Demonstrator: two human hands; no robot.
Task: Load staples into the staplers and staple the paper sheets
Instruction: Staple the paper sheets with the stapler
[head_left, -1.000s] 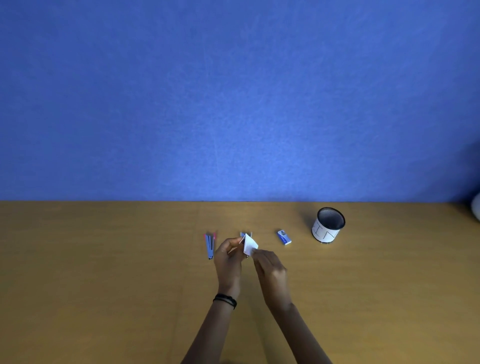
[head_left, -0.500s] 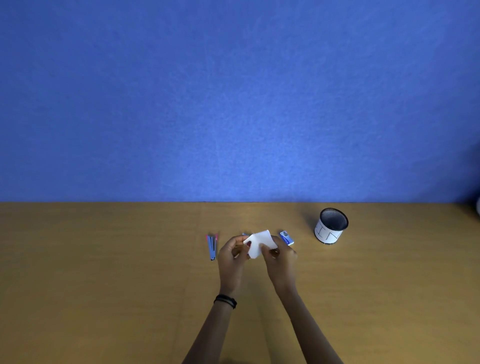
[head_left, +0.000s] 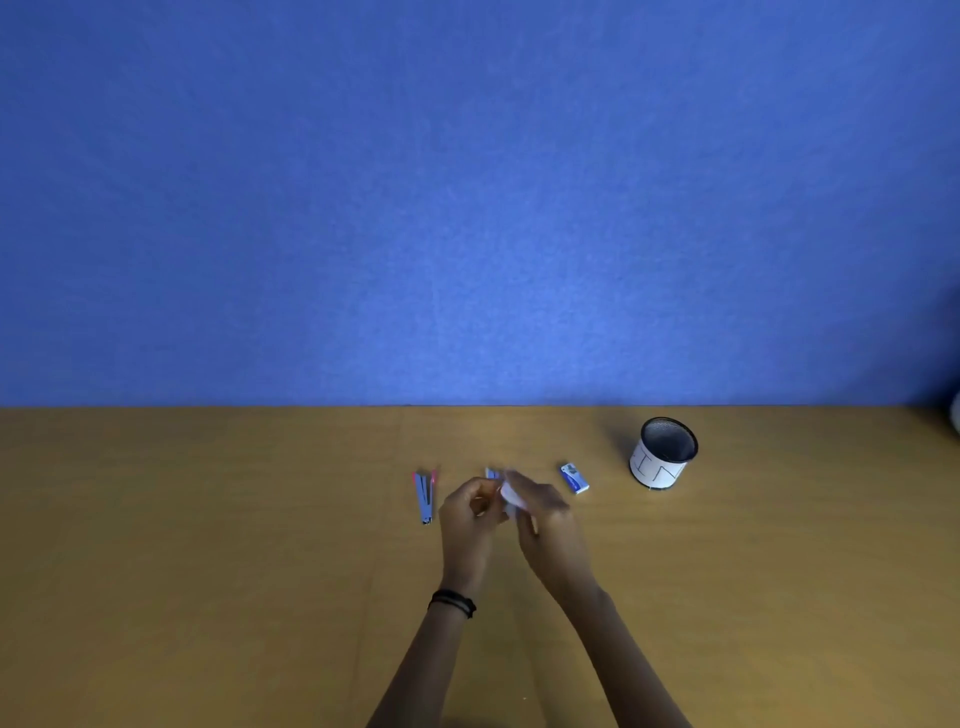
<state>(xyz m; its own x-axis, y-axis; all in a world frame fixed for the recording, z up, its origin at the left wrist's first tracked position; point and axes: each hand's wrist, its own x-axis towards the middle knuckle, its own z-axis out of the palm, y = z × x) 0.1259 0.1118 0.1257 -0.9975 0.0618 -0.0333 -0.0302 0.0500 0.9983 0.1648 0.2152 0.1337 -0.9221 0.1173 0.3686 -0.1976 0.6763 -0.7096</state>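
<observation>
Just left of the middle of the frame, a stapler (head_left: 425, 496) with pink trim lies on the wooden table (head_left: 208, 545), swung open into a long narrow strip that points away from the person. To its right, at lower centre, the left hand (head_left: 467, 519) is raised just above the table with its fingers curled toward the right hand; a black bracelet (head_left: 452, 603) circles its wrist. Between the two hands is a small white paper sheet (head_left: 508, 496), blurred, held up off the table. The hands are close together around it. The right hand (head_left: 550, 525) has its fingers curled over the sheet and holds it. Whether the left hand's fingertips also pinch it, the blur does not let me tell. Just above the hands, the tip of a second stapler (head_left: 492, 473) shows on the table, mostly hidden behind them. Further right lies a small blue and white staple box (head_left: 574, 478), flat on the table and apart from the hands. Right of that, toward the back edge of the table, stands a round black mesh cup (head_left: 664, 453) wrapped in a white label with dark marks. A blue wall (head_left: 467, 208) fills the upper half of the frame.
</observation>
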